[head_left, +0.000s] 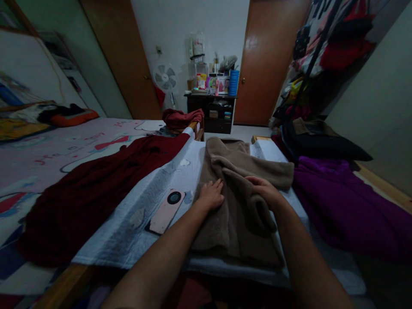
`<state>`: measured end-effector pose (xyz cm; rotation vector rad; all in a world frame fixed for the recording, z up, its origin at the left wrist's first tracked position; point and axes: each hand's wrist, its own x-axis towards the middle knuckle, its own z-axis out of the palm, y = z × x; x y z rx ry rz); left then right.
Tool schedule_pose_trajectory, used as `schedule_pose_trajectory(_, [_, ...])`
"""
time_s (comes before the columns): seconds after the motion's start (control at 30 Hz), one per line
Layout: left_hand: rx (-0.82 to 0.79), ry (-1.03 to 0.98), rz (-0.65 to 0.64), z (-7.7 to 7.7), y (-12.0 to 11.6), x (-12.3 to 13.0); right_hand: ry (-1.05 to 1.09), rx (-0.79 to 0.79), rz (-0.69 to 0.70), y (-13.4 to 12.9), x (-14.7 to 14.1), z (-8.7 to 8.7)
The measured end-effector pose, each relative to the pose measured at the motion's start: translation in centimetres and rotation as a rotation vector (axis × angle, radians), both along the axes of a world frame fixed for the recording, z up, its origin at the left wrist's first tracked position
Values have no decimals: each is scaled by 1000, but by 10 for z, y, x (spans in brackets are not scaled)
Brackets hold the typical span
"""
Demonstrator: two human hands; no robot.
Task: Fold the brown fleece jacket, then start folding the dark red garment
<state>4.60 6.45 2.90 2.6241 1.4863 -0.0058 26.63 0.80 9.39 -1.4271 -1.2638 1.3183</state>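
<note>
The left hand (211,195) is resting loosely, gripping nothing, on the brown top (236,219), which is lying on a pale cloth (172,174) beside a phone (166,216), while the right hand (266,192) is grasping a raised fold.

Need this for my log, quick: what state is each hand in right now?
Left hand: open, resting on the brown sleeved garment.
Right hand: fingers bent at the garment's folded flap; whether it grips cannot be told.

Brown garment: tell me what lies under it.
The brown garment lies on a pale cloth, which shows along its edges. Whatever is beneath the garment's middle is covered and cannot be seen.
</note>
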Motion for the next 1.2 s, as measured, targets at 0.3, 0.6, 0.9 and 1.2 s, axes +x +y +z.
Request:
schedule_pose_trajectory(0.3, [225,-48,-81,-14,-3,-3,-439,157,134,-13,-28,-37])
schedule_pose_trajectory(0.6, [55,-38,-119,-16,-37,-20,-1127,378,115,-28,-54,-75])
schedule_pose_trajectory(0.9, [-122,-108,-161,-6,-102,-48,-1152,327,152,-27,-55,-71])
schedule_pose_trajectory(1.2, [40,-125,-117,-23,-109,-43,-1126,264,179,-52,-67,-67])
